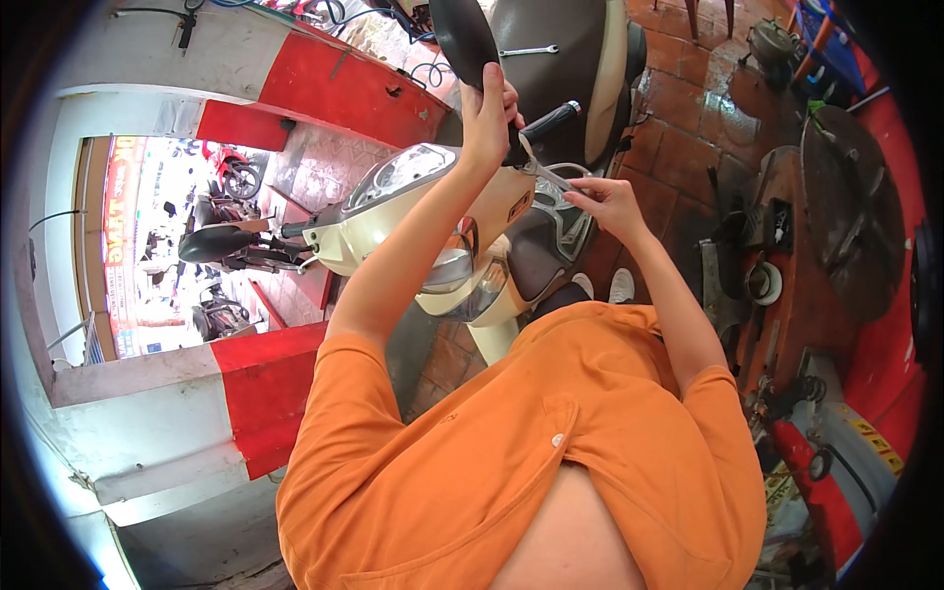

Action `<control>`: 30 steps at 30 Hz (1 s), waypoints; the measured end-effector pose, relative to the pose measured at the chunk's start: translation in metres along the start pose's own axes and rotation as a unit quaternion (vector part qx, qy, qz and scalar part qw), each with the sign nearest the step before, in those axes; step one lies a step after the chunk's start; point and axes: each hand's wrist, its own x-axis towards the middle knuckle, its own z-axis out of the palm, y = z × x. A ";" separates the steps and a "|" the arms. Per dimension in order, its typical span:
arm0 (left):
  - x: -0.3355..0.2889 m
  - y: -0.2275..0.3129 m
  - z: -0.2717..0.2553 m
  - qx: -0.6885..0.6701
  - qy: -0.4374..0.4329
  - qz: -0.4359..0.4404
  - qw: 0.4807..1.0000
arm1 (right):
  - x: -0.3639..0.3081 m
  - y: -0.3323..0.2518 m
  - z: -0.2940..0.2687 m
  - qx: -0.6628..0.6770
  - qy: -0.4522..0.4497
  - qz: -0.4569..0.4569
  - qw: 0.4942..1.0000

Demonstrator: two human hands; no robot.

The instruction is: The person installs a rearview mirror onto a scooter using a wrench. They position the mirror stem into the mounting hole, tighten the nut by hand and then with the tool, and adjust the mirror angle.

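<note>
A cream scooter [393,211] stands in front of me, its handlebar running across the view. My left hand [487,123] is closed around the lower part of a black rear-view mirror [464,37], beside the black handlebar grip [551,120]. Between the fingers of my right hand [610,206] is the end of a silver wrench [556,180]. Its far end reaches the handlebar near the mirror's base, where my left hand partly hides the joint. A second wrench [529,50] lies on the dark scooter seat [551,79].
The scooter's other mirror [211,244] sticks out at left. Beside it runs a low red and white wall [349,84]. A wooden bench [777,295] with tools and parts stands at right, on the brown tiled floor [678,147]. Parked motorbikes [231,177] show outside.
</note>
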 end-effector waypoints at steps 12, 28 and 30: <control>-0.002 0.002 0.001 -0.003 0.005 -0.003 1.000 | -0.006 0.000 0.031 -0.188 0.101 -0.140 0.967; -0.024 0.001 -0.006 -0.030 0.046 0.030 0.998 | -0.050 -0.040 0.101 0.042 0.108 0.066 0.991; -0.028 -0.001 -0.009 -0.060 0.044 0.039 0.996 | -0.053 -0.043 0.106 0.071 0.098 0.072 0.990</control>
